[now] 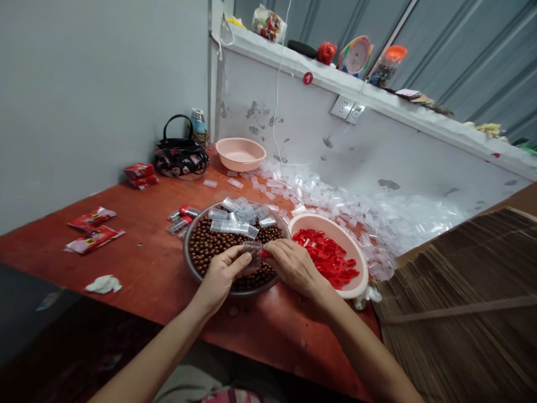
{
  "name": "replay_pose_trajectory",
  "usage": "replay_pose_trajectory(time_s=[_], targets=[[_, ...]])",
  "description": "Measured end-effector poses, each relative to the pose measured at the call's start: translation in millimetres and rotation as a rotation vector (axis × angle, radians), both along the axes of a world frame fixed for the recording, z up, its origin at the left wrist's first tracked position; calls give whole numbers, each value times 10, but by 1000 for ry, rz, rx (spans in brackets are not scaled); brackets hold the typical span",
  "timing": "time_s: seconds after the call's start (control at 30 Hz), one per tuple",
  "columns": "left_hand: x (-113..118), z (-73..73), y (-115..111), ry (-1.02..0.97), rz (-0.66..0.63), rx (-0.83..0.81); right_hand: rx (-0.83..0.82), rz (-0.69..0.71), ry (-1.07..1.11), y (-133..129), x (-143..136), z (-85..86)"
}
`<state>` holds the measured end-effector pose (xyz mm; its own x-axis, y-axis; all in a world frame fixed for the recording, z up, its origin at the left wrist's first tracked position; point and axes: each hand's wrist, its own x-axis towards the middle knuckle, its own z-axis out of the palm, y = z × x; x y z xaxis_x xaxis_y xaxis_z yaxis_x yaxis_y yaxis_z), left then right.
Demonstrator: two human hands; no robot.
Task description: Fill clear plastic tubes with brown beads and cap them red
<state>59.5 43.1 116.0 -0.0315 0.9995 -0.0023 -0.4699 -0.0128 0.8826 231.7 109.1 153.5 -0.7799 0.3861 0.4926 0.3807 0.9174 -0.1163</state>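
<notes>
On red table, 1 handbag (181,158) beside 1 pink basin (240,155).

On our counter (151,263), we see the bowl (187,266) before us, the near basin (363,274) just right, the handbag (180,159) and far basin (240,150) behind, packets (95,239) at left.

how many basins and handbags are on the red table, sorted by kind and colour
Pink basins: 2
Dark basin: 1
Floral handbag: 1
Total: 4
</notes>
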Motion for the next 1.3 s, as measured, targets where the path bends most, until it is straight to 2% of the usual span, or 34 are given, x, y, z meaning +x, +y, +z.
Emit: replay_pose_trajectory(time_s=[0.13,0.23,0.4,0.63,0.77,0.87,1.17,1.23,1.3], targets=[[-99,-26,10,370,86,89,-179,-15,207,23,-6,36],[-135,-23,7,660,142,185,-189,43,188,17,-44,82],[-131,-30,11,854,236,285,-157,72,133,2,-115,65],[-173,-53,57,938,292,347,-38,-24,218,-2,-90,57],[-158,-71,61,939,273,399,-104,23,156,21,-134,34],[-141,-91,51,934,305,408,-135,40,119,20,-170,13],[-130,-142,21,974,360,486,-93,3,-26,-90,-145,-25],[-135,-138,28,948,354,460,-97,31,-17,-49,-174,-37],[-143,-122,44,884,323,384,-172,53,51,-3,-209,-30]])
